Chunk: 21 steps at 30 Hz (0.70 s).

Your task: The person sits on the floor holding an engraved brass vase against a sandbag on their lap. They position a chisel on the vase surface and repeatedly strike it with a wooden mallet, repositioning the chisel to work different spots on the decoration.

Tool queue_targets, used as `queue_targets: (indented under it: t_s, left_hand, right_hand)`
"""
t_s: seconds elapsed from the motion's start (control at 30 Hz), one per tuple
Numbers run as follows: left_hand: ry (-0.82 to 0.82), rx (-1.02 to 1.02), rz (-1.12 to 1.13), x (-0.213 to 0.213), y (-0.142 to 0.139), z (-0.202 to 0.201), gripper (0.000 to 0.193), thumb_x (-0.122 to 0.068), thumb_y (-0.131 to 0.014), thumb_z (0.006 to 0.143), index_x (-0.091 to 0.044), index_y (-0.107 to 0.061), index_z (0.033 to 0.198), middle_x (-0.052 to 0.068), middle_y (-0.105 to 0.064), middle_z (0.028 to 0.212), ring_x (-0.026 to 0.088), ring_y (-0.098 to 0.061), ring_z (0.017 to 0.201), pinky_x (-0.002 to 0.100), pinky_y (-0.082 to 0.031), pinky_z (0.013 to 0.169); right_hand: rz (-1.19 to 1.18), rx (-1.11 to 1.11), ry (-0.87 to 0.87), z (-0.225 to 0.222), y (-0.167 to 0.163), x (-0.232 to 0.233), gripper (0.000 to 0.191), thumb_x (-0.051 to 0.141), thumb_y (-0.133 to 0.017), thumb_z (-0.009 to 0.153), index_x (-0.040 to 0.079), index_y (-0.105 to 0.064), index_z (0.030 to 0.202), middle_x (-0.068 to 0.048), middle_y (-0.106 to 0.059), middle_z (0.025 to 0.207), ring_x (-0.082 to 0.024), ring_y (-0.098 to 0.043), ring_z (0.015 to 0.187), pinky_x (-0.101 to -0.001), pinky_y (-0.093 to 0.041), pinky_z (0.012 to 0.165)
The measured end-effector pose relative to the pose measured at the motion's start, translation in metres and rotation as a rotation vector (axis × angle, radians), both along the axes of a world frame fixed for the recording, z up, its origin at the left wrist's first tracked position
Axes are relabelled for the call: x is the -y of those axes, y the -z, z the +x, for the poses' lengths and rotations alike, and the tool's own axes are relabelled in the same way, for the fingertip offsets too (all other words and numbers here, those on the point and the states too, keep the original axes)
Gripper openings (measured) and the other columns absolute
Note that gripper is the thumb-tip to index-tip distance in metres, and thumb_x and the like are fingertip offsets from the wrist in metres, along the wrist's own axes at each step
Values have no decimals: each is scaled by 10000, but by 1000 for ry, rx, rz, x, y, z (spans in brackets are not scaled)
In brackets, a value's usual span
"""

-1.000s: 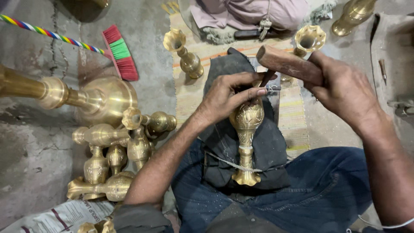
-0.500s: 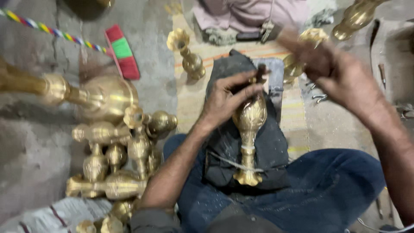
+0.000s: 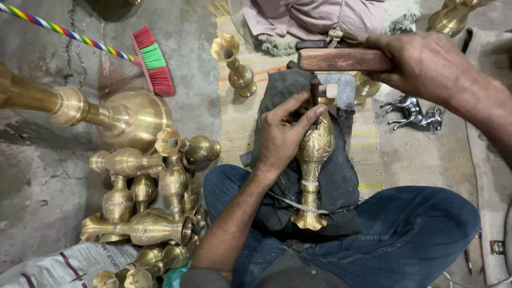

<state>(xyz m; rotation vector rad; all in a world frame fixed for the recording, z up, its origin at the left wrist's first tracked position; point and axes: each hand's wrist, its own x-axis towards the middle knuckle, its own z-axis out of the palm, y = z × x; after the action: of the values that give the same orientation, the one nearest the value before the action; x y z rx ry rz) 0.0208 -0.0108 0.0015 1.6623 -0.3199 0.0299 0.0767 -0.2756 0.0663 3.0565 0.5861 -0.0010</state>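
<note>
Two hands work over a brass vase (image 3: 313,160) lying on dark cloth (image 3: 341,176) across the person's lap: the left hand (image 3: 285,136) pinches a thin chisel (image 3: 314,92) against it, the right hand (image 3: 426,61) grips a wooden mallet (image 3: 341,60) above.

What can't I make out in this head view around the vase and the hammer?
- Chisel tip: hidden in the head view by the left hand, so its contact with the vase cannot be told.
- Mallet grip end: covered by the right hand.
- Vase's engraved pattern: too small to read.
- Big brass vessel: cut off by the left edge.
- Person at the top: cut off by the edge.
</note>
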Motion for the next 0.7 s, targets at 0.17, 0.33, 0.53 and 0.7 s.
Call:
queue_targets:
  t_s: [0.17,0.33,0.53,0.7]
  left_hand:
    - [-2,-4,-11,1,4,0,353,-199,-769,967,-35,-712,1275,54,-797,925,79,-764,824,242,-641,714]
    - [28,-27,-73,0,2,-1,375,-195,-751,978,-52,-705,1322,53,-795,938,80,-752,831,245,-637,726]
    - [48,-69,-133,1,0,1,365,-183,-756,981,-44,-706,1314,44,-777,931,77,-723,819,239,-623,713]
    - [16,-49,-26,1,0,0,337,-192,-776,978,-40,-727,1275,56,-790,897,87,-762,810,234,-623,700]
  right_hand:
    - [79,-6,-33,11,-5,0,455,278,-776,918,101,-666,1323,-118,-751,872,-240,-740,742,-393,-611,674]
    - [618,-264,297,15,-1,6,252,257,-787,1027,24,-734,1107,-132,-734,788,-257,-729,728,-446,-604,655]
    - [444,-11,42,11,-1,8,231,223,-765,1027,32,-669,1113,-83,-714,850,-204,-707,782,-395,-595,708]
    - [137,-2,-6,10,3,11,389,258,-816,907,11,-690,1180,-166,-729,851,-254,-704,691,-396,-586,583]
